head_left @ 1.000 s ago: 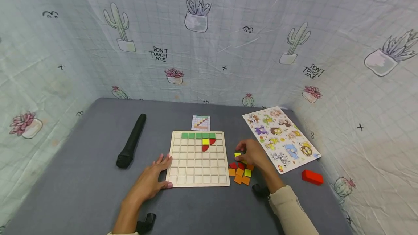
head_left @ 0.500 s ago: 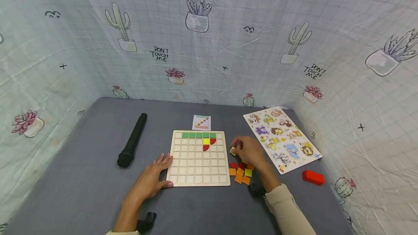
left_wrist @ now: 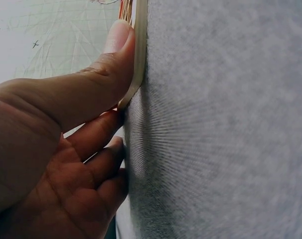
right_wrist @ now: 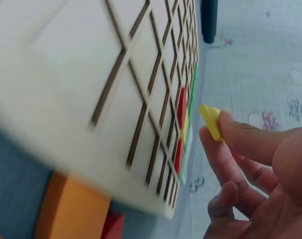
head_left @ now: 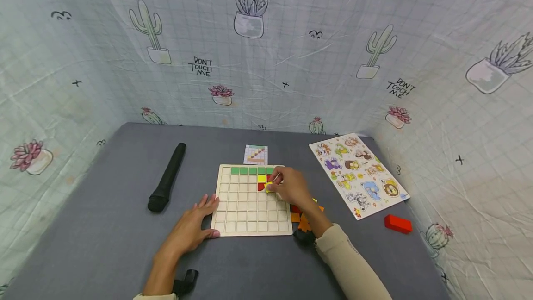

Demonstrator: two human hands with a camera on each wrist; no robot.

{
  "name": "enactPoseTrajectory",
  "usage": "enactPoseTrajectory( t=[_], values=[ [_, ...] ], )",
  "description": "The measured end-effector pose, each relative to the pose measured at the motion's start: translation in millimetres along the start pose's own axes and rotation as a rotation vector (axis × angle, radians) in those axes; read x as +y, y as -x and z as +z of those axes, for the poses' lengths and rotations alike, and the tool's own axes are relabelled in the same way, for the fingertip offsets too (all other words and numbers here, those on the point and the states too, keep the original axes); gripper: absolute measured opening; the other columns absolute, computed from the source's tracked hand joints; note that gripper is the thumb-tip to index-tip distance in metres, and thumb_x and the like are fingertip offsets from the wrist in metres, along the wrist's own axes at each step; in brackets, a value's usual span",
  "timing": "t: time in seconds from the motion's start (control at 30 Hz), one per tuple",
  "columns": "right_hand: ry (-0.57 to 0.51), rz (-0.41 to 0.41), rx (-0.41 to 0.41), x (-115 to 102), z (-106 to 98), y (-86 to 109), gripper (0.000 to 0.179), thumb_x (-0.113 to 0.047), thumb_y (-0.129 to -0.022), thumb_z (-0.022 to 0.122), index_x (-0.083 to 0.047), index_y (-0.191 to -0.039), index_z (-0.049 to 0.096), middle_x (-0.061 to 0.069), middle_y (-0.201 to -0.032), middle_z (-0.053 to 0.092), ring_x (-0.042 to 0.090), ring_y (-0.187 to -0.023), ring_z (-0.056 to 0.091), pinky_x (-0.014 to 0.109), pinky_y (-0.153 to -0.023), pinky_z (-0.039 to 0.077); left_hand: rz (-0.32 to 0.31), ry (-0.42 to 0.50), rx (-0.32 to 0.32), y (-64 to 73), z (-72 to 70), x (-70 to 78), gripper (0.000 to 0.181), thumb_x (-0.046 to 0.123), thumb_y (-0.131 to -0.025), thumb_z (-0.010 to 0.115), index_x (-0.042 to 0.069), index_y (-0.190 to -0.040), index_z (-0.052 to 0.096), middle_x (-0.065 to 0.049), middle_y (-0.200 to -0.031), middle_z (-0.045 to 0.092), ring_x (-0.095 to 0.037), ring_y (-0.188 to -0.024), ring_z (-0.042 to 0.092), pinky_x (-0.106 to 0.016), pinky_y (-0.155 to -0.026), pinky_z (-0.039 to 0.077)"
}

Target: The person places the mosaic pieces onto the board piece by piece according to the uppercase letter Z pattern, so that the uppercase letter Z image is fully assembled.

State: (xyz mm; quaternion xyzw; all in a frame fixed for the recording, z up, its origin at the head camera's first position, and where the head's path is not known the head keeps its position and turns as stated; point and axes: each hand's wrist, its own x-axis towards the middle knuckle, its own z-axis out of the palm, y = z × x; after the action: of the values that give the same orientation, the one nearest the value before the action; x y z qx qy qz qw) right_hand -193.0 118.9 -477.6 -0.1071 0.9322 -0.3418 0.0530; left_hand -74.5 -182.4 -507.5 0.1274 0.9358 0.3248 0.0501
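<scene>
A pale wooden board (head_left: 247,205) with a grid of square cells lies on the grey table. My left hand (head_left: 191,226) rests along its left edge, thumb at the near corner and fingers spread farther up. Over the board's upper right, my right hand (head_left: 294,189) pinches a yellow square tile (right_wrist: 212,122) between thumb and fingertip; in the right wrist view it is held just off the grid. Green tiles (head_left: 248,171) fill part of the top row. Below them sit a yellow tile (head_left: 261,178) and red quarter-round tiles (head_left: 261,187), partly hidden by the right hand.
Loose orange tiles (head_left: 305,222) and others lie right of the board, partly under the right forearm. A pattern card (head_left: 256,155) lies behind the board, a black microphone (head_left: 167,177) to the left. An animal puzzle board (head_left: 354,170) and red block (head_left: 398,224) are at right.
My right hand has picked the yellow tile from the loose pile and carried it left over the board, beside the red tiles. My left hand has stayed at the board's edge.
</scene>
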Motion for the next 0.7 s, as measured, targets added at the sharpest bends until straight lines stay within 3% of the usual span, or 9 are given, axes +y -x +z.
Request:
enactPoseTrajectory(
  t=[0.23, 0.53, 0.7],
  values=[
    [-0.004, -0.011, -0.020, -15, 12, -14.3, 0.016, -0.025, -0.088, 0.089, -0.023, -0.085, 0.074, -0.004, -0.077, 0.068, 0.017, -0.068, 0.061, 0.032, -0.060, 0.048, -0.001, -0.003, -0.004, -0.2, -0.9, -0.6, 0.092, 0.018, -0.080, 0.092, 0.000, -0.158, 0.047, -0.020, -0.167, 0.040, -0.044, -0.160, 0.029, -0.067, -0.128, 0.029],
    [0.118, 0.103, -0.025, -25, 29, -27.2, 0.020, -0.034, -0.087, 0.090, -0.027, -0.081, 0.072, -0.007, -0.076, 0.069, 0.015, -0.069, 0.062, 0.038, -0.064, 0.049, -0.001, 0.001, 0.000, -0.5, -1.0, -1.4, 0.093, 0.017, -0.079, 0.092, 0.000, -0.158, 0.046, -0.019, -0.167, 0.040, -0.043, -0.160, 0.029, -0.066, -0.129, 0.028],
    [0.152, 0.108, -0.039, -32, 37, -29.4, 0.022, -0.034, -0.087, 0.090, -0.027, -0.079, 0.071, -0.008, -0.076, 0.067, 0.015, -0.070, 0.061, 0.039, -0.066, 0.048, 0.005, 0.010, -0.001, 0.5, -0.8, -1.0, 0.093, 0.018, -0.079, 0.092, -0.001, -0.158, 0.047, -0.020, -0.167, 0.041, -0.044, -0.160, 0.030, -0.066, -0.128, 0.028]
  ],
)
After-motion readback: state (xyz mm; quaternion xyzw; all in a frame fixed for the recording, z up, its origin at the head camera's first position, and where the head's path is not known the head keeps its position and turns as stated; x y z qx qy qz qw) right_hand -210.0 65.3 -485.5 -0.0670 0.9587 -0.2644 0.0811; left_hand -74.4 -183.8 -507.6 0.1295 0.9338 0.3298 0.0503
